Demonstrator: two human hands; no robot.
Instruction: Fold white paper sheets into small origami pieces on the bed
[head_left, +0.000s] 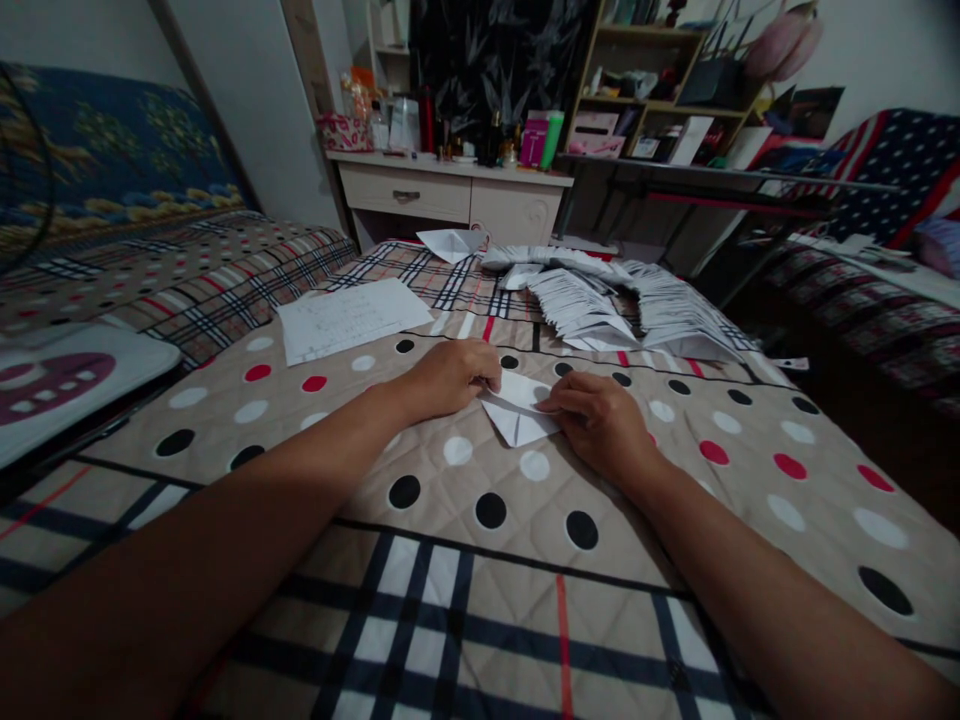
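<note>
A small piece of folded white paper (519,424) lies on the dotted bedspread between my two hands. My left hand (453,378) grips its upper left edge, thumb and fingers pressed together. On the other side, my right hand (600,418) pinches the paper's right end. A flap runs across the top of the paper, and a pointed corner faces toward me. Beyond the hands, to the right, stand rows of folded white papers (581,305) packed close together. A stack of flat printed sheets (352,318) lies beyond my left hand.
Another folded paper (452,244) lies at the bed's far edge. Past the bed stands a white dresser (442,195) crowded with bottles and boxes. A white case with a purple oval (67,375) sits at the left. Shelves (645,95) rise at the back right.
</note>
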